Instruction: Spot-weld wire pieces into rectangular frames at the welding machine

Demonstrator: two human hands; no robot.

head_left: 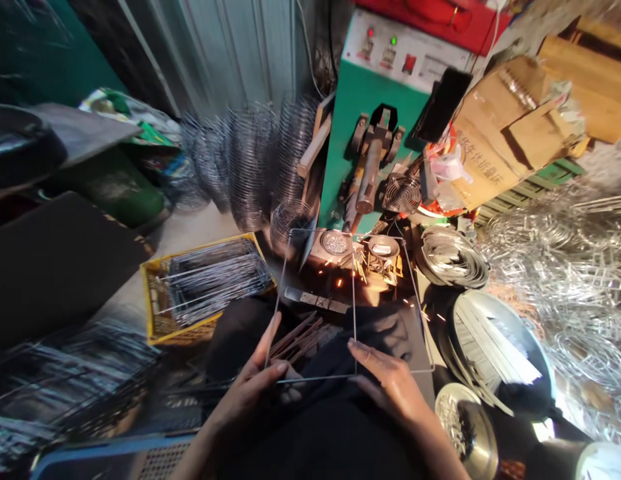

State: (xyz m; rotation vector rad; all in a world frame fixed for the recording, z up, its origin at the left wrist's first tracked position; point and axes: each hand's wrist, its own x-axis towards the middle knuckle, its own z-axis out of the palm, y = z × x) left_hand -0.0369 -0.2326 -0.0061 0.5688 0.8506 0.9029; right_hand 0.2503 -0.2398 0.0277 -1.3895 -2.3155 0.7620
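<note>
Between my two hands I hold a rectangular wire frame (354, 313) with a bar down its middle. My left hand (263, 367) grips its near left corner. My right hand (385, 373) pinches the lower end of the middle bar, the fingertips partly hidden below it. The frame's far side reaches the electrodes of the green spot welder (335, 147). Orange sparks (359, 263) spray down from that contact point. Several thin rods (300, 340) lie over my lap beneath the frame.
A yellow crate (153, 300) of metal rods stands at left. Stacked wire rings (250, 167) rise behind it. On the right are coiled metal strips (453, 257), a basin (533, 340), a bowl of small parts (483, 440) and heaped wire pieces (580, 267). Cardboard boxes (505, 113) stand behind.
</note>
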